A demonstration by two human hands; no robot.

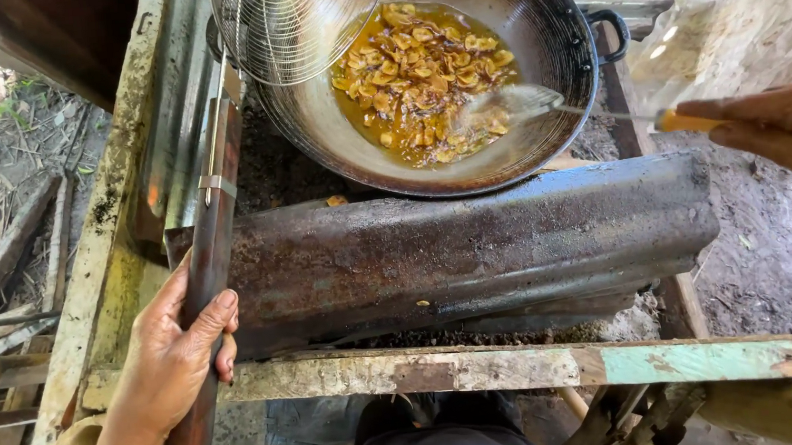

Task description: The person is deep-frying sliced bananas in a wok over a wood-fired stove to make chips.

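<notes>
Rusty stove, wok point(530, 10) ahead, hands point(173, 352) gripping skimmer handle point(213, 258), spatula point(587, 112)

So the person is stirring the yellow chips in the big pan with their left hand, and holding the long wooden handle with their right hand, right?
Almost, but the hands are swapped. In the head view, the right hand holds the orange-handled stirrer in the yellow chips in the big pan. The left hand grips the long wooden handle of the wire skimmer.
</notes>
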